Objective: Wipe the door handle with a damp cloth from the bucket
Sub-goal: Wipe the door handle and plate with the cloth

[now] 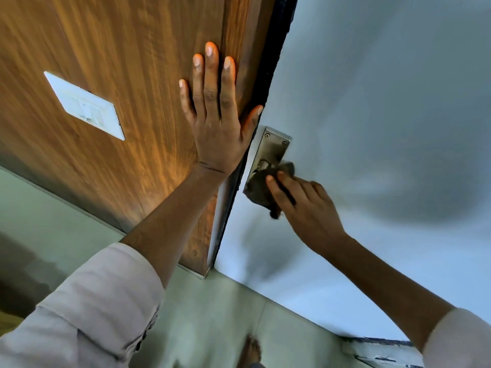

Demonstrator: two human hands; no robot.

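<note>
While your left hand [215,123] is pressing flat and open against the brown wood-grain panel [119,75], probably to brace yourself, your right hand [305,205] is gripping the dark damp cloth [259,187], rubbing it over the steel door handle [268,155] on the pale blue-grey door [372,102].

Soft daylight; motion blur; wide-angle tilt; faint shadows

Pale grey-green tiled floor [207,314] runs beneath the white door [372,128] and wood-grain panel [106,75]; one bare foot [251,350] rests directly on it, just below the door's bottom edge, partly blurred.
</note>
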